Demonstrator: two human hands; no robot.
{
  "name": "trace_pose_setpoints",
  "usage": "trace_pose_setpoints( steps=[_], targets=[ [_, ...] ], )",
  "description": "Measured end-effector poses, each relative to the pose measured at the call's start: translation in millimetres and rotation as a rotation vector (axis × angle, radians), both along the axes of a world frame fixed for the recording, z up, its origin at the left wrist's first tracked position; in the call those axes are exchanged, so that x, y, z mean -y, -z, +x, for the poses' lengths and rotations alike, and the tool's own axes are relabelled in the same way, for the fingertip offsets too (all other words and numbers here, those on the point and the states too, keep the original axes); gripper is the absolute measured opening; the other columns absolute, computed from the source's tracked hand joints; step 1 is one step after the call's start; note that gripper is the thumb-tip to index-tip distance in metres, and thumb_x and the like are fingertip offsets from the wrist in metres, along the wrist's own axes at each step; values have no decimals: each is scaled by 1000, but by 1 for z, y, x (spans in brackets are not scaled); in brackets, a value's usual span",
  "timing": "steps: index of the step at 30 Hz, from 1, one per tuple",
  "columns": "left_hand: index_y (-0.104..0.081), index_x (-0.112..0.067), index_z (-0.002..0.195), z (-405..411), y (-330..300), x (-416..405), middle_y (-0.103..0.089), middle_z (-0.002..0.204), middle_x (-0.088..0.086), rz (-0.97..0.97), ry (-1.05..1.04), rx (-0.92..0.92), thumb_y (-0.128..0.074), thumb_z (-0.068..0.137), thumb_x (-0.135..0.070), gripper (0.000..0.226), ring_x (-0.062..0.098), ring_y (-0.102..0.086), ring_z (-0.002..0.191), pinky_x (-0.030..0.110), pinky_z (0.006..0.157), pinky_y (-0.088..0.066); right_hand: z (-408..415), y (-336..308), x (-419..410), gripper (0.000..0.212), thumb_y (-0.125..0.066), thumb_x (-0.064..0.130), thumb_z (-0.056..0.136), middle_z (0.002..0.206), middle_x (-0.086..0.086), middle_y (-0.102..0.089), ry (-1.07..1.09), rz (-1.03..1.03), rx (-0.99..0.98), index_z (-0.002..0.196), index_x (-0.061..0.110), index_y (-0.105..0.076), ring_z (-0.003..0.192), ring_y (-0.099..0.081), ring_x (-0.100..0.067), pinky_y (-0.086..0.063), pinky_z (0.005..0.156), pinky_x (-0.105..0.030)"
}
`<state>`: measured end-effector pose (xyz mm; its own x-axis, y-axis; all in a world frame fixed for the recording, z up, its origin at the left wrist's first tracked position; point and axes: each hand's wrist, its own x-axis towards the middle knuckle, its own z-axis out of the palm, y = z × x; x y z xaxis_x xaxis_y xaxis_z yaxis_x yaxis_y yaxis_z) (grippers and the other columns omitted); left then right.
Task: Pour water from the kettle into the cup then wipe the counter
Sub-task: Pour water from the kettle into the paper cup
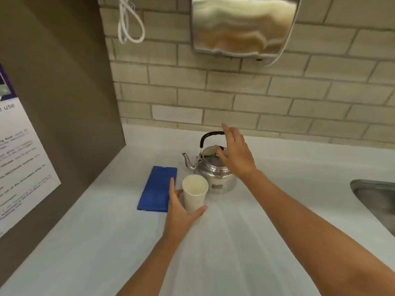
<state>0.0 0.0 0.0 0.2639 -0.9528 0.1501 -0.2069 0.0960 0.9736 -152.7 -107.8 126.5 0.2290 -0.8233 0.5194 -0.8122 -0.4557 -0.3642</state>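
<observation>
Paper cup (195, 195) and steel kettle (213, 174) on the desk (277, 210).
The left hand (181, 210) grasps the paper cup, just near of the steel kettle; the right hand (235, 154), released with fingers spread, hovers over the lid; a blue cloth (157, 189) lies left.

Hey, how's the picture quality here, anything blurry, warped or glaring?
Head view: the wide lens bows the tile lines; the poster has small print too smeared to read; the steel dispenser shows wavy reflections, the kettle soft highlights; the right hand and the left hand round the cup look slightly soft; light on the counter is even, shadows faint.
</observation>
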Motion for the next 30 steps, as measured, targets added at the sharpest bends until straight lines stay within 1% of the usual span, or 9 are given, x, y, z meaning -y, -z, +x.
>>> trace_pose_setpoints(
  steps=[3, 8, 13, 15, 18, 21, 25, 27, 30],
  targets=[
    [4, -67, 124, -6, 0, 4, -43, 126, -9, 18, 13, -27, -87, 57, -25, 121, 12, -44, 121, 31, 97, -36, -5, -12, 30, 57, -52, 33, 91, 131, -16, -45, -35, -37, -98, 141, 14, -31, 116, -44, -33, -41, 95, -44],
    [3, -68, 125, -10, 9, 13, -50, 122, -17, 35, -22, -32, -85, 60, -27, 116, -2, -49, 112, 26, 94, -39, -7, -19, 74, 48, -46, 46, 92, 124, -13, -49, -143, 208, -217, 137, 31, -38, 114, -47, -31, -43, 96, -46],
    [-21, -37, 141, -11, 14, 16, -44, 138, -10, 45, -53, 36, -80, 67, -26, 95, 8, -45, 125, 35, 105, -42, -6, -14, 98, 36, -53, 45, 88, 107, -10, -64, -215, 266, -185, 122, 33, -57, 101, -57, -26, -45, 87, -38],
    [-34, -32, 133, -11, 16, 17, -51, 131, -9, 49, -72, 74, -79, 68, -28, 80, 8, -50, 120, 38, 103, -45, -6, -14, 102, 33, -57, 45, 86, 107, -5, -69, -255, 246, -139, 116, 33, -62, 84, -59, -15, -44, 78, -30],
    [-37, -46, 121, -12, 18, 17, -54, 121, -17, 48, -94, 106, -79, 68, -31, 69, 3, -52, 113, 29, 97, -47, -7, -14, 105, 28, -60, 43, 85, 93, 7, -70, -307, 218, -76, 111, 33, -66, 51, -45, 6, -35, 62, -19],
    [-34, -55, 114, -11, 18, 17, -51, 118, -27, 48, -109, 112, -79, 68, -32, 68, -3, -51, 111, 19, 91, -43, -8, -15, 104, 25, -61, 40, 84, 71, 19, -58, -346, 206, -52, 108, 33, -68, 48, -48, 15, -30, 53, -13],
    [-35, -45, 123, -11, 20, 18, -53, 122, -18, 45, -107, 110, -78, 68, -33, 71, 2, -51, 114, 25, 95, -44, -13, -15, 103, 23, -62, 42, 83, 47, 36, -53, -315, 190, -27, 104, 37, -68, 51, -49, 15, -36, 49, -8],
    [-36, -40, 127, -11, 21, 17, -53, 124, -16, 39, -107, 108, -78, 68, -34, 72, 3, -51, 115, 26, 97, -45, -15, -15, 101, 21, -62, 44, 82, 53, 29, -58, -296, 174, -29, 101, 40, -69, 50, -50, 11, -31, 47, -11],
    [-36, -42, 127, -11, 22, 17, -53, 122, -21, 38, -105, 107, -78, 69, -34, 72, 0, -51, 114, 23, 95, -44, -21, -21, 98, 21, -63, 44, 82, 85, 12, -75, -286, 139, -30, 100, 38, -70, 52, -49, 5, -30, 53, -12]
  ],
)
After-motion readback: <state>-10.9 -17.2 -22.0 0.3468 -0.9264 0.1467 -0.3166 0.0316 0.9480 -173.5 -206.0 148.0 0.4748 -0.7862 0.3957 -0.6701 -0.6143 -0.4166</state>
